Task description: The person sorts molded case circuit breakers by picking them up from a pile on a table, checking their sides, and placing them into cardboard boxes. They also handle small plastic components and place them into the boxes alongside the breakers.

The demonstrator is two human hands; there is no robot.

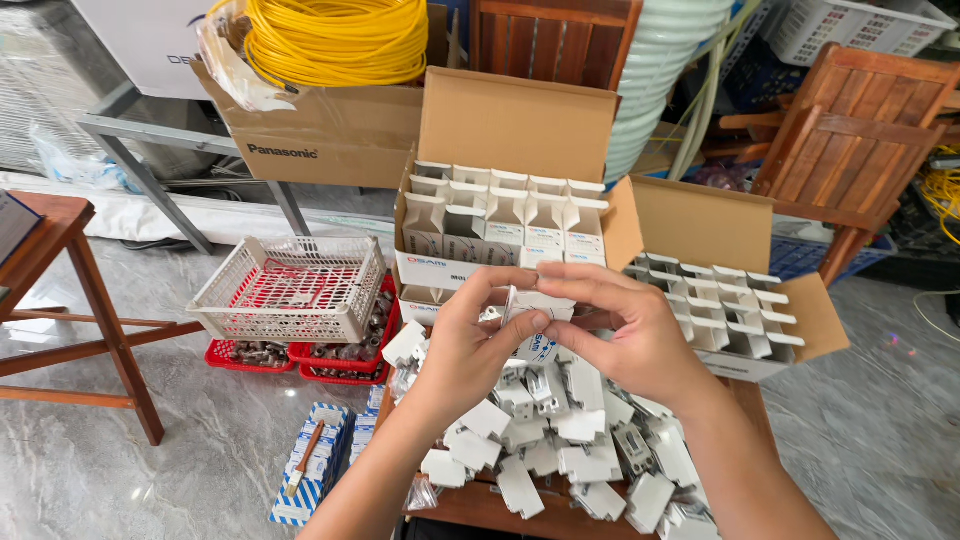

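Note:
My left hand [470,345] and my right hand [625,325] meet above a wooden table, both pinching one small white carton [540,305] with an open flap between the fingertips. Under the hands lies a heap of several small white cartons and grey switch parts [560,440]. Just behind the hands stands an open cardboard box [500,215] filled with upright small white cartons. A second open cardboard box [715,300] of the same cartons sits to the right, beside my right hand.
A white plastic basket [290,290] rests on red trays [330,360] of metal parts on the marble floor at left. A blue-and-white pack [310,470] lies below them. A wooden stool [60,300] stands far left; a box with yellow cable [330,80] and wooden chairs [850,130] stand behind.

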